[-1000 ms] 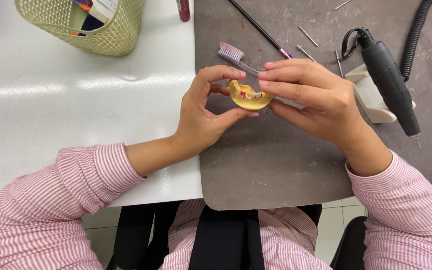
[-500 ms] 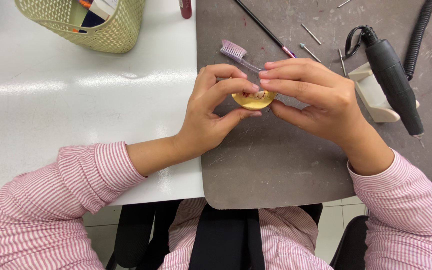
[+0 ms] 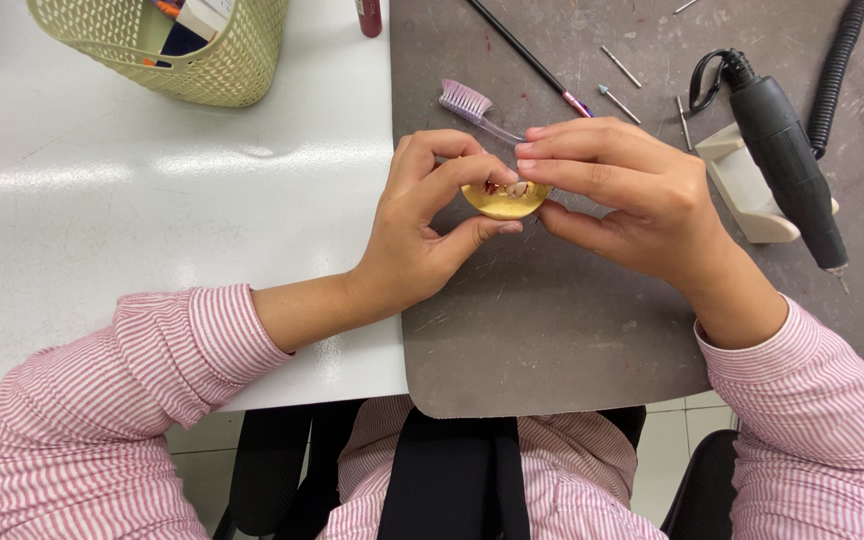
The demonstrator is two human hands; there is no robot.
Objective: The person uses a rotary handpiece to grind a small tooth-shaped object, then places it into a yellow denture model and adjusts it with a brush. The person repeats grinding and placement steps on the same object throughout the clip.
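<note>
Both hands pinch a small yellow dental cast (image 3: 503, 200) above the grey mat (image 3: 552, 330), steadying it for close inspection. The left hand (image 3: 422, 225) grips its left edge between thumb and fingers; the right hand (image 3: 622, 195) grips the right.

I wear a shirt with fine pink and white stripes, its sleeves (image 3: 167, 355) pushed up to mid-forearm with gathered cuffs. A dark apron (image 3: 452, 475) covers my front. My hands are bare.

Bright, even overhead light leaves streaky glare on the white table (image 3: 102, 200) and only soft, short shadows on the grey mat (image 3: 552, 330) (sharp throughout, with no blur and no noticeable edge distortion).
</note>
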